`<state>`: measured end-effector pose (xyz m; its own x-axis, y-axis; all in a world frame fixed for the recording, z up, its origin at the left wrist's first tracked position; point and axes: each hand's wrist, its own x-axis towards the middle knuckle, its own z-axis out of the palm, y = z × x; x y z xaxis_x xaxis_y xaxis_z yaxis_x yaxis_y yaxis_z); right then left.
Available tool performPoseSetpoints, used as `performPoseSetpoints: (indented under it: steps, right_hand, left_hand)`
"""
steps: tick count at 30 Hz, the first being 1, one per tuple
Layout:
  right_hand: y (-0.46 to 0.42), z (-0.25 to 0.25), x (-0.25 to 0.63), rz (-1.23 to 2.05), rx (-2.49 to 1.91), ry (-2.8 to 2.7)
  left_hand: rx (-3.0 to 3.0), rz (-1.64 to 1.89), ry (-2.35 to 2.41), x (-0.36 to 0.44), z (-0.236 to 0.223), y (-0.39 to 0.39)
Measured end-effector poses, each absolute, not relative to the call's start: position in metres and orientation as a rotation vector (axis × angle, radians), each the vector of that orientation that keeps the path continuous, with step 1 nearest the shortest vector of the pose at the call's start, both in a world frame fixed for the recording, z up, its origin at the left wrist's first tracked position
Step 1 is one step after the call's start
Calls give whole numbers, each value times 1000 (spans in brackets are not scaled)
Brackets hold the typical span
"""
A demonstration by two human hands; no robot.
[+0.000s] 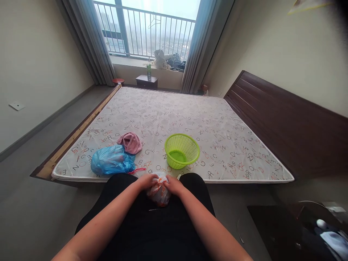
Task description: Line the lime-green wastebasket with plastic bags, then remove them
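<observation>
Between my knees, at the mattress edge, is a white plastic bag (160,195) with orange-red print, its contents not clear to me. My left hand (147,181) grips the gathered top of the bag from the left. From the right, my right hand (174,185) pinches the same gathered part. Just beyond my hands, a lime-green plastic basket (178,156) stands upright on the mattress and looks empty inside. Left of my left hand lies a filled blue plastic bag (111,160), with a pink cloth (130,142) touching its far side and a red string (140,169) beside it.
The patterned mattress (163,112) lies on a dark wooden bed frame, with a headboard (272,98) at right. A small bedside table (146,85) carrying a green bottle (149,72) stands near the window. A dark table (272,232) with items is at lower right.
</observation>
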<state>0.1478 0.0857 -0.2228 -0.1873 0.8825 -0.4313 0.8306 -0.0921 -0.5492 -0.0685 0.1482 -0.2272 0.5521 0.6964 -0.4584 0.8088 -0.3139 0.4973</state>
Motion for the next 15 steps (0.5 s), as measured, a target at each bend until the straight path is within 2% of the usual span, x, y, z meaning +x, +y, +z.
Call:
performPoseSetpoints:
  steps: [15]
  right_hand:
    - [85,-221,147,1168,-1901,-2027]
  left_hand:
    - [2108,-197,1251,-64,-216,146]
